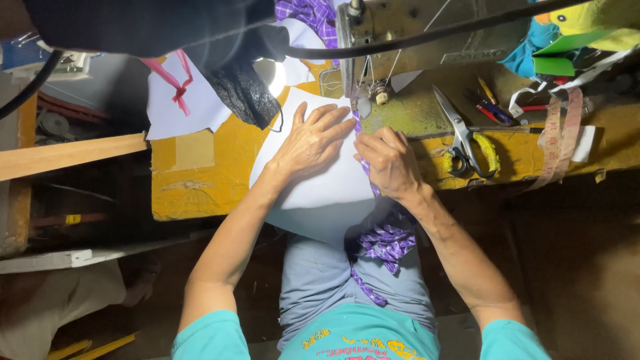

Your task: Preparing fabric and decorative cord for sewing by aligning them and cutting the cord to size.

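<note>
Your left hand [313, 140] is lying flat, fingers spread, on the white cloth [320, 193] overhanging the desk [193, 180] front edge; your right hand [390, 163] is pinching the purple strip [387, 243], scissors [463, 137] just beside.

A yellow work table [200, 180] with worn paint carries a pair of large scissors [460, 137] with yellow tape round one handle, lying to the right. Just beyond them, farther right, a cloth measuring tape [559, 137] hangs over the table's near edge. Some pens [492, 107] lie at the far right beside green and blue scraps [553, 57]. A lit lamp [270, 73] shines at the far middle, with black lace [243, 93] hanging beside it. A pink ribbon [175, 83] lies on white paper [180, 107] at the far left. A wooden plank [70, 155] juts out to the left.
</note>
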